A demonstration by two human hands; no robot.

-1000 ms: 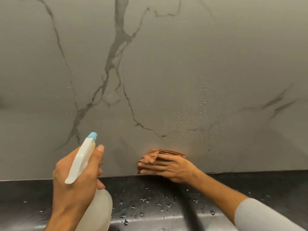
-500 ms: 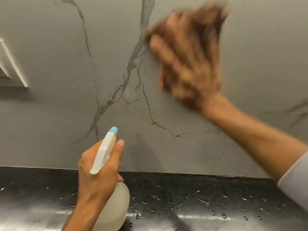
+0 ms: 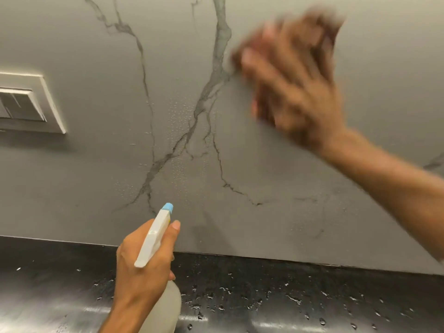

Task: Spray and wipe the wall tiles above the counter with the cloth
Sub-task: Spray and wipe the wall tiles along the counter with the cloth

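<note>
Two hands show in our head view. Our left hand [image 3: 141, 267], at six o'clock, is wrapped around the neck of the spray bottle [image 3: 153, 239], its blue nozzle tip pointing up toward the wall tiles [image 3: 276, 179]. Our right hand [image 3: 298, 87], at one o'clock, is blurred, fingers spread flat against the tiles with the brown cloth [image 3: 324, 25] pressed beneath them; the cloth's shape we cannot make out. Fine droplets dot the grey veined tiles near the centre. At nine o'clock sits a white switch plate [image 3: 48, 104]. Below, from eight to four o'clock, runs the black counter [image 3: 264, 292], beaded with water.
</note>
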